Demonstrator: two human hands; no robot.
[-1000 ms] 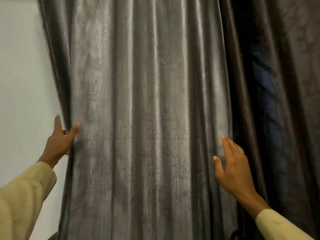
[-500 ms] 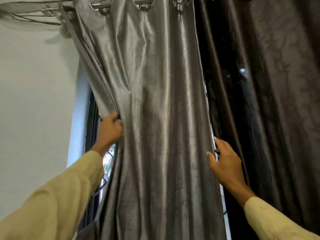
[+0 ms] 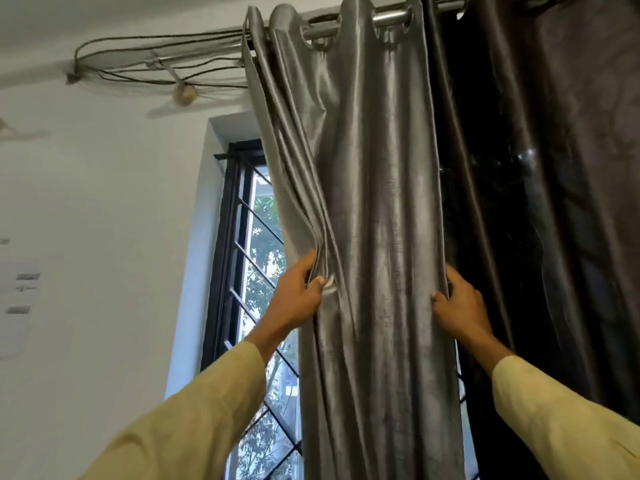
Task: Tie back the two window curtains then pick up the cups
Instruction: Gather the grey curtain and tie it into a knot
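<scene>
From the head view, the left hand (image 3: 294, 299) pinched the silver-grey curtain (image 3: 377, 237) at its left edge, thumb over bunched folds; the right hand (image 3: 460, 306) clutched its right edge. Left of the fingers stood the barred window (image 3: 252, 258); right of them hung the dark curtain (image 3: 554, 202), overhead the rod (image 3: 391, 15).

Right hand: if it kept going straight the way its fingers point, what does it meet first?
The right hand already grips the inner edge of the silver curtain, fingers aimed up and forward. Past that edge, probably the dark curtain folds; depth behind them is unclear.
</scene>
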